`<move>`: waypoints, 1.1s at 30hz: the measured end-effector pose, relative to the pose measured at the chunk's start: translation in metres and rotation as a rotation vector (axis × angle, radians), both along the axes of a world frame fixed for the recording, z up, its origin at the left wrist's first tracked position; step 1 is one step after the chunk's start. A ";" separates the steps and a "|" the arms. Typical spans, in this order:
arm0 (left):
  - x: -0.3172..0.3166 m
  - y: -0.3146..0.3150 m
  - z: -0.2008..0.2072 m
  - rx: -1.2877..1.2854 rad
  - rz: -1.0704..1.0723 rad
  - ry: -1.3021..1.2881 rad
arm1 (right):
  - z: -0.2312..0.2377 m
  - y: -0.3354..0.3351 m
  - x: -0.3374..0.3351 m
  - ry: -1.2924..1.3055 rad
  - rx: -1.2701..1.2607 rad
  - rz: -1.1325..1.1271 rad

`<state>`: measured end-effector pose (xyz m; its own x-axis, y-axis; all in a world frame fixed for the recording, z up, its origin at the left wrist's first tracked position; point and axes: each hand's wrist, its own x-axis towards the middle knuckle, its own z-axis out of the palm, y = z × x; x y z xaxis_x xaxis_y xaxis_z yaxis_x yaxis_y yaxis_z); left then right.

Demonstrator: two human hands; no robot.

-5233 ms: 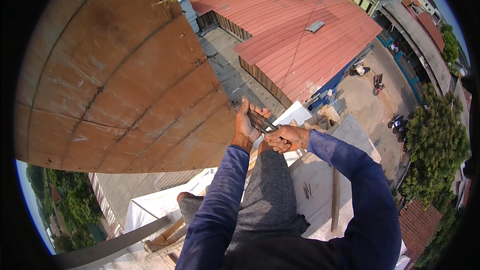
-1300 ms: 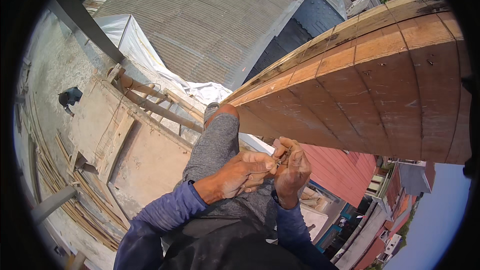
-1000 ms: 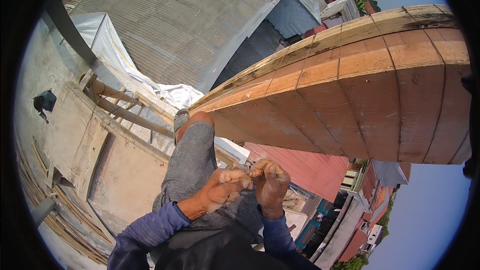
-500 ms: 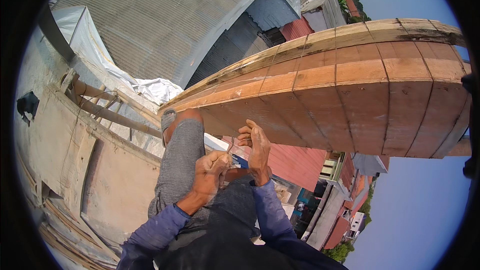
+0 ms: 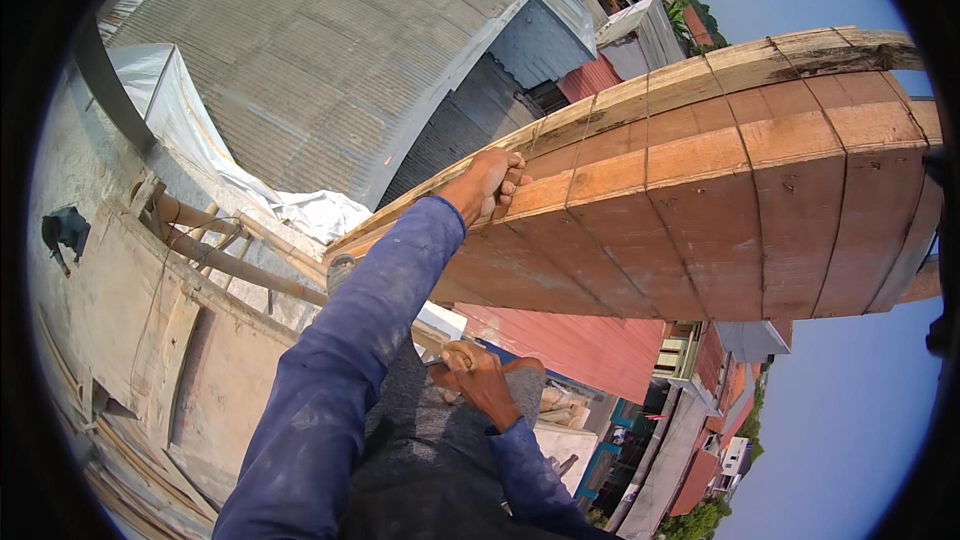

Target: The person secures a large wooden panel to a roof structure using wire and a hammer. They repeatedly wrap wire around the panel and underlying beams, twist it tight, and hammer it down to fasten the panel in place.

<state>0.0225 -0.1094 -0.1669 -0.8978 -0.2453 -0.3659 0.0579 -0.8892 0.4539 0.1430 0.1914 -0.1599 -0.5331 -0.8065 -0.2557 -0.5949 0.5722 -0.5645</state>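
Observation:
My left hand (image 5: 488, 183) reaches out to the upper edge of a long wooden formwork box (image 5: 690, 210). Its fingers are curled in at a thin tie wire (image 5: 531, 143) that crosses the box's timbers; the fingertips are partly hidden. Lower down, close to my knee, my right hand (image 5: 484, 380) is closed in a fist. Whatever it may hold cannot be made out. More wires (image 5: 755, 170) are wrapped around the brown panels and pale top battens at intervals.
Bamboo poles (image 5: 245, 265) and a concrete wall (image 5: 240, 360) lie to the left. White sheeting (image 5: 310, 212) bunches at the box's near end. A grey corrugated roof (image 5: 330, 50) spreads beyond. Far below the box are a red roof (image 5: 570, 340) and houses.
My left hand has moved up and away from my right hand to the top of the formwork box. My right hand has lowered slightly to the left and closed. The view has shifted a little.

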 end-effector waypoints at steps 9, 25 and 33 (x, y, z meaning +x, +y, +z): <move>0.021 0.012 -0.001 0.018 0.130 -0.045 | 0.002 0.006 -0.010 0.013 -0.082 -0.071; 0.228 0.077 0.025 -0.656 0.163 -0.087 | 0.064 -0.081 0.003 -0.244 -0.374 -0.137; 0.373 -0.038 -0.088 -1.998 0.173 -1.197 | 0.059 -0.051 0.002 -0.171 -0.440 -0.112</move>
